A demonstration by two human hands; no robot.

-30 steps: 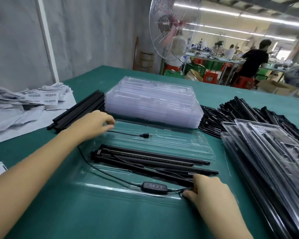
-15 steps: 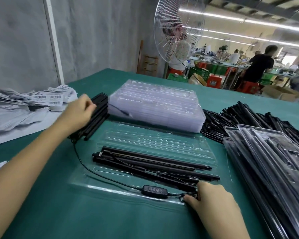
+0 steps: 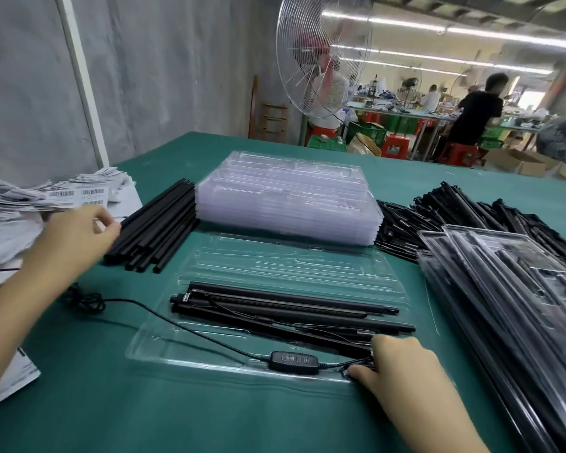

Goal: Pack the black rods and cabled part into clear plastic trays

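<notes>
An open clear tray [image 3: 275, 266] lies on the green table. Several black rods [image 3: 291, 308] sit in its near half. A thin cable with a black inline controller [image 3: 293, 360] runs along the tray's front, then left to a tangle [image 3: 85, 302] on the table. My right hand [image 3: 402, 364] grips the right end of the lowest rod and the cable loop there. My left hand [image 3: 76, 237] is far left, beside a bundle of loose black rods [image 3: 157, 230], fingers curled and seemingly pinching the thin cable end.
A stack of empty clear trays [image 3: 288, 197] stands behind the open tray. A heap of black rods [image 3: 438, 217] and packed trays [image 3: 520, 305] fill the right side. Barcode papers [image 3: 46, 197] lie at left. A fan [image 3: 324, 53] stands beyond the table.
My left hand has moved left from the tray to the papers, drawing the cable out of the tray so it bunches on the table. My right hand has stayed at the rods' right end.
</notes>
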